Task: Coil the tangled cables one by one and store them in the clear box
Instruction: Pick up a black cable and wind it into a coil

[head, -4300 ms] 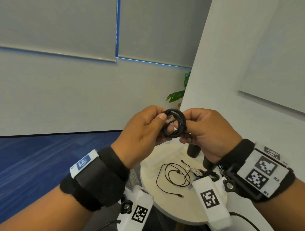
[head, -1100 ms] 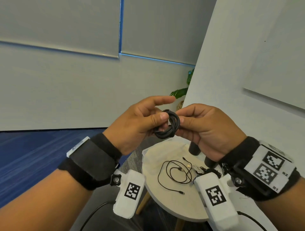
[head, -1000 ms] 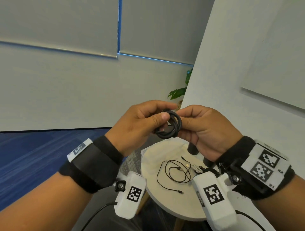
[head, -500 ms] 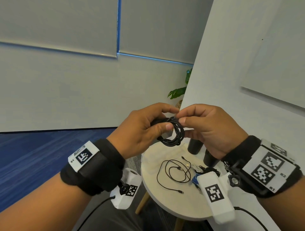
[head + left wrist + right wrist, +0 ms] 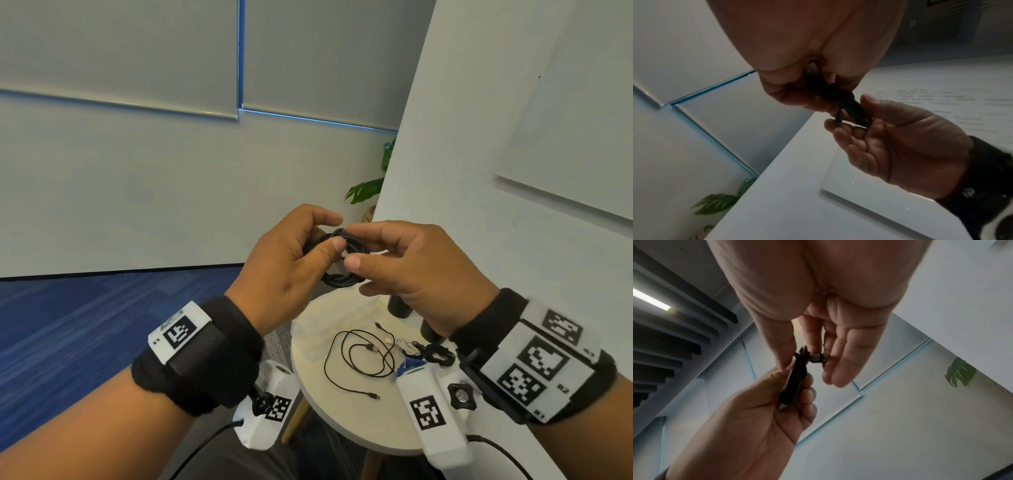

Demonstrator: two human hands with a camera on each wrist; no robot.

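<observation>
Head view: your left hand (image 5: 284,263) and right hand (image 5: 414,270) pinch a nearly coiled black cable (image 5: 337,279); loose cables (image 5: 359,356) await on the desk (image 5: 342,425).

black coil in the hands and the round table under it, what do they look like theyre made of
Black coil: looks like rubber or plastic sheathing, matte, bending into tight loops; a shiny, metal-looking plug tip sticks out.
Round table: smooth pale matte top, perhaps painted wood or laminate, I cannot tell which; the leg looks like bare light wood.

Both hands raised, close together: left hand (image 5: 286,263) fingers curled, pinching; right hand (image 5: 416,270) thumb and forefinger pinching.
</observation>
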